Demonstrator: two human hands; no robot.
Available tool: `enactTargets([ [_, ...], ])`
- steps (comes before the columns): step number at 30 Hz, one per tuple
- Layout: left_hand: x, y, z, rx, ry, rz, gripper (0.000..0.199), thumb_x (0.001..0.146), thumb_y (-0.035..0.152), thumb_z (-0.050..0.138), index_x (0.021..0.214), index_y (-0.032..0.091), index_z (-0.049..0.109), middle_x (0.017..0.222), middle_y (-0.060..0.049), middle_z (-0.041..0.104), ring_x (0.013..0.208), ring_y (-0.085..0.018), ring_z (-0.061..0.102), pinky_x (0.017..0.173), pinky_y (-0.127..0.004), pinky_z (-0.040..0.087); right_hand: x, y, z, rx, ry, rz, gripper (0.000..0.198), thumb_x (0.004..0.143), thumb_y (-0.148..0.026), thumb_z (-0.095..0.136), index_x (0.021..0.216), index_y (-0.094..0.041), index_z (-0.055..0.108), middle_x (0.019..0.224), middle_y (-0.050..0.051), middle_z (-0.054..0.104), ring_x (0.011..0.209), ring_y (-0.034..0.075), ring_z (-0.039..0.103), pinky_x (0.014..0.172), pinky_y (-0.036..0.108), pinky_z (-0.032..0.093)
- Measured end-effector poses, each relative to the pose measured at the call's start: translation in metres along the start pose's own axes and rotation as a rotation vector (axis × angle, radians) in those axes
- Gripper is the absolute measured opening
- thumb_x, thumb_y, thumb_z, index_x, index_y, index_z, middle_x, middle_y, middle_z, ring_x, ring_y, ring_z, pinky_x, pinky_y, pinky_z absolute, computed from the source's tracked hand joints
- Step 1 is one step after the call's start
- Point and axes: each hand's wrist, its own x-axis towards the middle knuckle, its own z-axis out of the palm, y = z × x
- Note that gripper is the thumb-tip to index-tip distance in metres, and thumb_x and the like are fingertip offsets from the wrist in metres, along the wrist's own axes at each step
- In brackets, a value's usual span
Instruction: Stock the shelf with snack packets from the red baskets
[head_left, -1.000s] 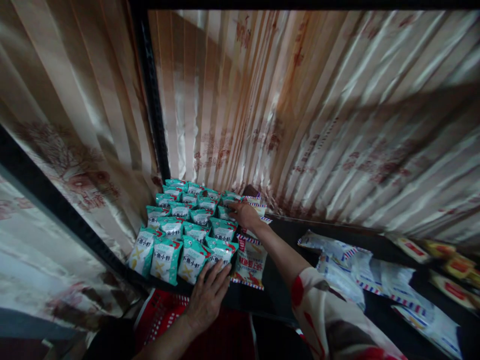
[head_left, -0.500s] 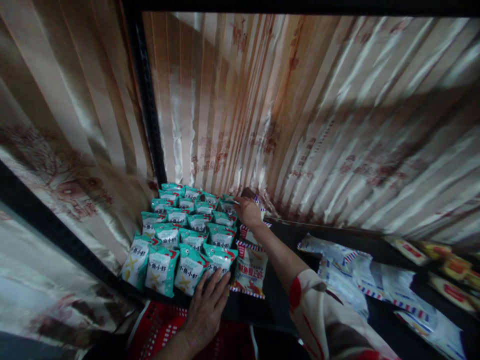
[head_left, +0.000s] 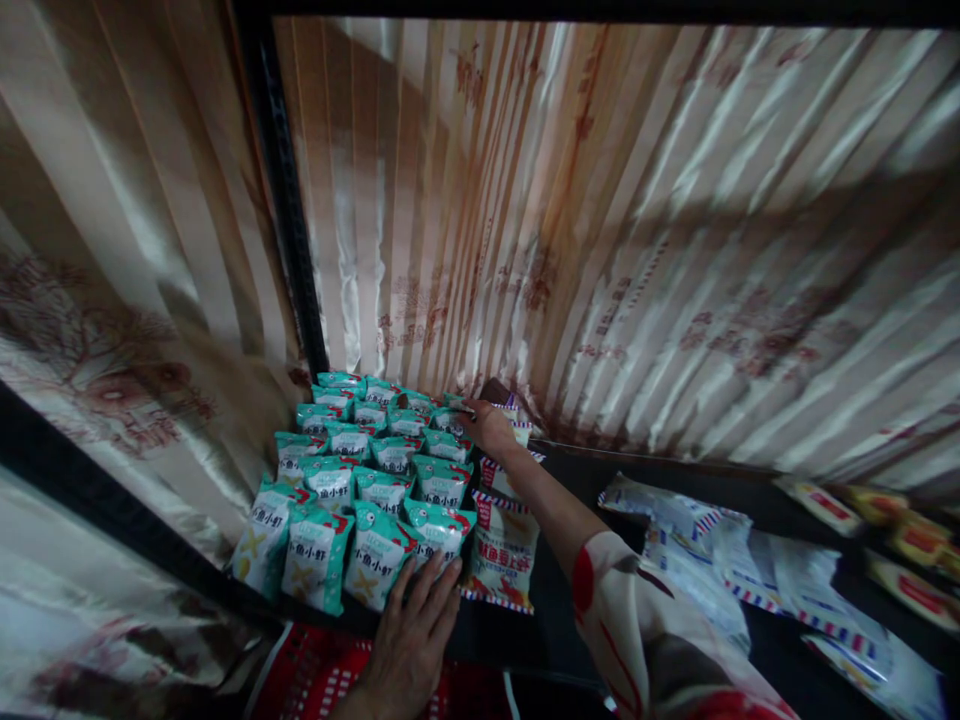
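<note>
Teal-and-white snack bags (head_left: 379, 560) stand upright in several close rows on the black shelf. My left hand (head_left: 412, 630) is open at the front, its fingers spread against the lower part of the rightmost front teal bag (head_left: 441, 530). Farther back, my right hand (head_left: 487, 430) pinches the top edge of a teal snack bag (head_left: 451, 420) in the right column; its fingertips are partly hidden. Below my right forearm, a column of red-and-white snack bags (head_left: 504, 555) with striped edges stands beside the teal ones.
Clear-and-white striped packets (head_left: 780, 570) lie flat on the black shelf (head_left: 562, 600) to the right, with yellow and red packs (head_left: 919, 535) beyond. A red plastic basket (head_left: 300, 670) sits below the front edge. A black post (head_left: 281, 200) and curtains (head_left: 600, 220) bound the shelf.
The view has shifted slightly, so the front bags appear a little lower. Both hands remain at the same bags, with the right hand barely moved.
</note>
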Motion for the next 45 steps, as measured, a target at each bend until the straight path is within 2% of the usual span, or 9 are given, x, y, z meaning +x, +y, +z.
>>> enactTargets([
  [3, -0.001, -0.001, 0.001, 0.011, 0.009, 0.018, 0.03, 0.083, 0.017, 0.047, 0.11, 0.018, 0.061, 0.148, -0.004, 0.032, 0.135, -0.024, 0.029, 0.114, -0.046, 0.011, 0.006, 0.007, -0.004, -0.083, 0.044, 0.101, 0.043, 0.092, -0.045, 0.035, 0.12, -0.021, 0.057, 0.114, 0.011, 0.065, 0.111, 0.023, 0.057, 0.092, 0.033, 0.041],
  [7, 0.0, -0.003, 0.002, -0.003, 0.019, 0.023, 0.03, 0.084, 0.019, 0.046, 0.109, 0.018, 0.062, 0.145, -0.004, 0.036, 0.134, -0.025, 0.029, 0.114, -0.045, 0.01, 0.019, 0.02, -0.005, -0.123, -0.073, 0.154, 0.052, 0.095, -0.045, 0.018, 0.117, -0.017, 0.057, 0.104, 0.016, 0.068, 0.104, 0.027, 0.061, 0.086, 0.041, 0.044],
  [15, 0.006, -0.004, 0.002, -0.047, 0.099, 0.016, 0.029, 0.084, 0.018, 0.045, 0.107, 0.016, 0.062, 0.148, -0.004, 0.031, 0.134, -0.024, 0.029, 0.114, -0.042, 0.014, 0.034, 0.028, 0.006, -0.059, -0.154, 0.037, 0.048, 0.097, -0.038, 0.019, 0.114, -0.014, 0.058, 0.109, 0.017, 0.066, 0.105, 0.027, 0.061, 0.089, 0.038, 0.044],
  [22, 0.0, 0.003, 0.003, -0.057, 0.005, -0.021, 0.029, 0.084, 0.016, 0.045, 0.108, 0.017, 0.062, 0.147, -0.003, 0.034, 0.135, -0.024, 0.028, 0.114, -0.044, 0.011, 0.022, 0.03, -0.003, 0.057, -0.08, 0.018, 0.035, 0.094, -0.032, 0.033, 0.118, -0.018, 0.055, 0.109, 0.012, 0.066, 0.103, 0.024, 0.061, 0.085, 0.033, 0.045],
  [28, -0.001, 0.005, -0.004, -0.052, -0.076, -0.026, 0.039, 0.082, 0.013, 0.046, 0.119, 0.017, 0.056, 0.146, -0.005, 0.035, 0.136, -0.024, 0.026, 0.113, -0.045, 0.013, -0.041, 0.054, -0.028, 0.227, 0.202, 0.143, 0.057, 0.096, -0.04, 0.005, 0.122, -0.014, 0.049, 0.119, 0.014, 0.059, 0.111, 0.022, 0.054, 0.092, 0.034, 0.042],
  [30, -0.002, 0.008, -0.008, -0.055, -0.088, -0.007, 0.043, 0.081, 0.014, 0.047, 0.124, 0.017, 0.052, 0.147, -0.006, 0.033, 0.136, -0.026, 0.024, 0.112, -0.047, 0.015, -0.081, 0.061, -0.029, 0.483, 0.461, 0.148, 0.051, 0.094, -0.046, 0.018, 0.119, -0.018, 0.051, 0.118, 0.01, 0.06, 0.109, 0.022, 0.055, 0.093, 0.037, 0.041],
  [32, -0.004, 0.015, -0.01, -0.059, -0.099, 0.022, 0.045, 0.08, 0.013, 0.048, 0.125, 0.017, 0.051, 0.148, -0.007, 0.03, 0.137, -0.027, 0.023, 0.111, -0.048, 0.017, -0.126, 0.063, -0.023, 0.645, 0.555, 0.171, 0.045, 0.09, -0.049, 0.031, 0.113, -0.018, 0.054, 0.111, 0.009, 0.062, 0.105, 0.022, 0.056, 0.092, 0.037, 0.043],
  [38, -0.003, 0.048, -0.005, -0.11, -0.127, 0.094, 0.04, 0.08, 0.009, 0.047, 0.118, 0.014, 0.053, 0.151, -0.008, 0.024, 0.137, -0.027, 0.023, 0.109, -0.046, 0.025, -0.23, 0.052, 0.023, 0.704, 0.383, 0.34, 0.047, 0.079, -0.053, 0.051, 0.11, -0.017, 0.054, 0.106, 0.012, 0.063, 0.095, 0.024, 0.059, 0.085, 0.039, 0.047],
  [45, -0.003, 0.056, 0.0, -0.135, -0.157, 0.071, 0.037, 0.081, 0.01, 0.044, 0.117, 0.011, 0.054, 0.149, -0.011, 0.028, 0.138, -0.027, 0.021, 0.105, -0.042, 0.034, -0.239, 0.034, 0.056, 0.631, 0.154, 0.253, 0.058, 0.079, -0.052, 0.051, 0.123, -0.015, 0.049, 0.118, 0.014, 0.061, 0.107, 0.027, 0.058, 0.091, 0.042, 0.045],
])
